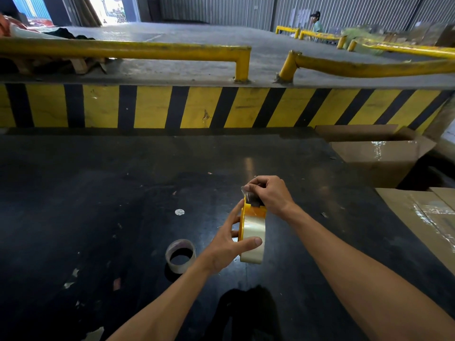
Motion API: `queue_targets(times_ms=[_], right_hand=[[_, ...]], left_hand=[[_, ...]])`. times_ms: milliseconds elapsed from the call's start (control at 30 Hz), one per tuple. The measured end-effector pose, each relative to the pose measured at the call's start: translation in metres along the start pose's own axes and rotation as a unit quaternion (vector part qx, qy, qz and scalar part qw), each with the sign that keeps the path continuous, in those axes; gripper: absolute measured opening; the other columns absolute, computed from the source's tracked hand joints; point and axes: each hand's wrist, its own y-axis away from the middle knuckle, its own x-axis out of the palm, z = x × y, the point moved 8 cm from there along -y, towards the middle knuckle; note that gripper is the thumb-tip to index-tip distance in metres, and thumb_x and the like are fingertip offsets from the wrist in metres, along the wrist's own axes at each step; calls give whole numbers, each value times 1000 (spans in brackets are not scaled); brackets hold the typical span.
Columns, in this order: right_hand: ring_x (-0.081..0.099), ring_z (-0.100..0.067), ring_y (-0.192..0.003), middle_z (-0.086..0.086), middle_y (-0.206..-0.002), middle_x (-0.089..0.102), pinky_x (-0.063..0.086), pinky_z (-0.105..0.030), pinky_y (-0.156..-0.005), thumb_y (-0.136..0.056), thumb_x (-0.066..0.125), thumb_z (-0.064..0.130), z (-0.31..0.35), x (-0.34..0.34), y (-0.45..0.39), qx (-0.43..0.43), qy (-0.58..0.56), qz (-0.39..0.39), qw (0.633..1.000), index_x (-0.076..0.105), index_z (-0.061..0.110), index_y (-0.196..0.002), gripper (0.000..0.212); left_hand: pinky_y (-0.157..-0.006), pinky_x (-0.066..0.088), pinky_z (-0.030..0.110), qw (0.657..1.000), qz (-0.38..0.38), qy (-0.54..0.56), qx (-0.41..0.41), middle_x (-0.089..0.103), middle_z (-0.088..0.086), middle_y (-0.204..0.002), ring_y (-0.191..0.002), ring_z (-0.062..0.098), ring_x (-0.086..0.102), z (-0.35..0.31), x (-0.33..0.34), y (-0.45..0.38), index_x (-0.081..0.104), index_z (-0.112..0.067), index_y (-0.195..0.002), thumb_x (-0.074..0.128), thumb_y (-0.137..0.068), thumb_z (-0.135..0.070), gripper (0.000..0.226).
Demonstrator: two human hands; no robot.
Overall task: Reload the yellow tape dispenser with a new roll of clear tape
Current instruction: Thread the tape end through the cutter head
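The yellow tape dispenser (246, 214) is held upright above the black table, with a roll of clear tape (253, 238) seated in it. My left hand (227, 244) grips the dispenser and roll from the left, thumb pressed across the roll's face. At the dispenser's top end my right hand (269, 193) pinches the loose end of the tape (247, 193), pulled up over the dark cutter end. A nearly used-up tape roll (181, 254) with a thin clear layer on its core lies flat on the table, left of my left wrist.
The black table (98, 193) has small scraps and a round sticker (179, 212). Open cardboard boxes (379, 153) and a taped box (428, 217) stand at the right. A yellow-and-black striped ledge (197, 107) with yellow rails (123, 50) runs behind. A person (316, 20) stands far back.
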Motion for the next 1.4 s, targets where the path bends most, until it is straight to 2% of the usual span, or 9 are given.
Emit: queue_targets(times_ms=[133, 233, 367, 600, 767, 933, 1100, 1267, 1400], right_hand=[[68, -8, -57, -1, -70, 70, 52, -18, -54, -92, 67, 17, 2, 1, 3, -23, -10, 7, 1000, 76, 10, -87, 12], [68, -14, -73, -5, -81, 72, 51, -19, -62, -91, 68, 18, 1, -5, 3, -44, 12, -27, 999, 77, 8, -89, 14], [57, -16, -87, -11, -98, 57, 49, -17, -71, -89, 71, 18, -2, -12, 4, -52, 25, -100, 993, 76, 2, -93, 17], [65, -15, -79, -3, -85, 70, 47, -8, -60, -92, 67, 18, -4, -15, 5, -55, 40, -88, 994, 77, 7, -91, 15], [68, -22, -82, -10, -87, 75, 56, -30, -70, -91, 68, 18, -7, -22, 2, -31, 29, -78, 996, 78, 5, -91, 16], [71, -23, -87, -12, -92, 76, 58, -35, -76, -90, 71, 22, -21, -17, 0, 51, 8, -14, 999, 78, 4, -95, 20], [58, -14, -69, -4, -75, 70, 44, -28, -59, -87, 74, 27, -41, -12, 5, 167, -60, 40, 983, 79, 2, -92, 25], [48, -11, -58, -2, -67, 62, 34, -24, -54, -80, 80, 24, -68, 5, 25, 364, -194, 133, 901, 76, 9, -78, 16], [43, -9, -53, -1, -65, 54, 33, -24, -53, -78, 79, 20, -81, 16, 34, 411, -261, 134, 863, 74, 16, -68, 12]], left_hand=[[-89, 62, 36, 1000, -3, 2, 0, 51, -2, -140, -113, 17, 66, -1, 0, 1, 26, -53, -153, 84, -74, -39, 99], [-97, 59, 45, 1000, -12, 3, 0, 52, 0, -141, -117, 24, 65, -2, -3, 2, 28, -53, -152, 84, -71, -42, 99], [-94, 61, 41, 1000, -15, 6, 1, 52, 0, -141, -117, 24, 65, -3, -8, 1, 29, -55, -150, 86, -70, -43, 99], [-98, 59, 47, 1000, -7, 5, -2, 54, 1, -140, -118, 27, 64, -2, -9, 0, 31, -59, -147, 86, -71, -42, 96], [-104, 54, 50, 1000, 7, -14, 1, 51, 0, -142, -122, 26, 60, -3, -9, -1, 29, -58, -149, 85, -71, -46, 97], [-105, 53, 50, 999, 16, -29, 4, 49, -1, -144, -124, 24, 59, 1, -9, 1, 29, -62, -147, 86, -70, -48, 97], [-105, 53, 50, 999, 29, -27, 9, 50, 0, -144, -124, 24, 59, 1, -11, 1, 31, -62, -147, 87, -71, -45, 96], [-99, 57, 39, 999, 49, -18, 12, 50, -3, -144, -123, 14, 61, 5, -11, 4, 31, -60, -147, 87, -72, -43, 95], [-98, 57, 37, 999, 49, -12, 13, 53, -5, -143, -122, 12, 61, 4, -12, 5, 33, -59, -148, 88, -70, -49, 96]])
